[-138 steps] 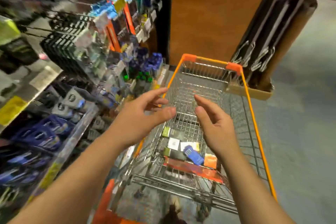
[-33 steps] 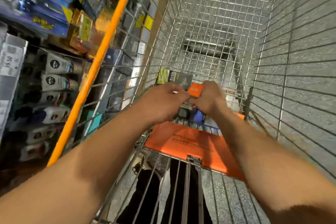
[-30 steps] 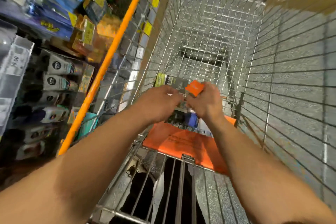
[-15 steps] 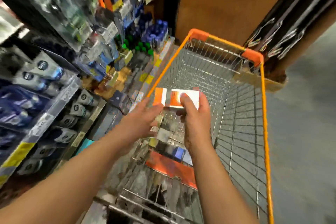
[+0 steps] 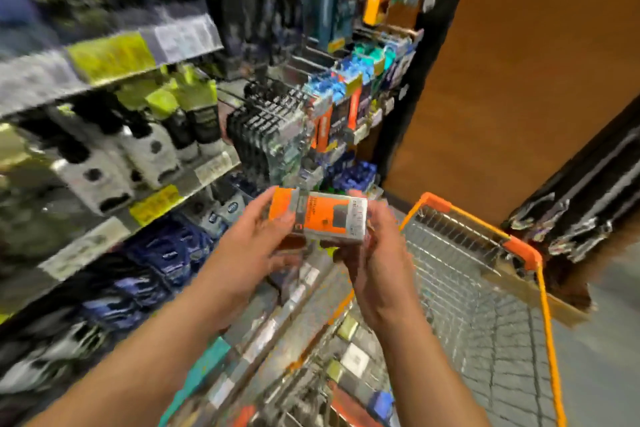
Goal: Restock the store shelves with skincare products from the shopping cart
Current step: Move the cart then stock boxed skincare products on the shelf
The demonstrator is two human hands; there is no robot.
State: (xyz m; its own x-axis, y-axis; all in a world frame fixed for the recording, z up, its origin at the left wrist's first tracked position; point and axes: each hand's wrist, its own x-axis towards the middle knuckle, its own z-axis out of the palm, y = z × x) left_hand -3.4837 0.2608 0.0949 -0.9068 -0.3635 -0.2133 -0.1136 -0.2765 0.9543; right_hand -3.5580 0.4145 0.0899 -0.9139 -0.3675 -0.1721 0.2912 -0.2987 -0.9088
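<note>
Two hands are kept on one orange-and-silver carton (image 5: 329, 218), which is held above the near-left rim of the shopping cart (image 5: 540, 274) and just short of the shelves (image 5: 194, 180) at the left. Its left end is gripped by the left hand (image 5: 256, 246), thumb on top; its right end is gripped from below by the right hand (image 5: 377, 253), fingers curled round it. The printed face is turned upward, probably so that the label can be matched to a shelf spot. More small boxes (image 5: 353, 360) are left lying in the cart's near end.
</note>
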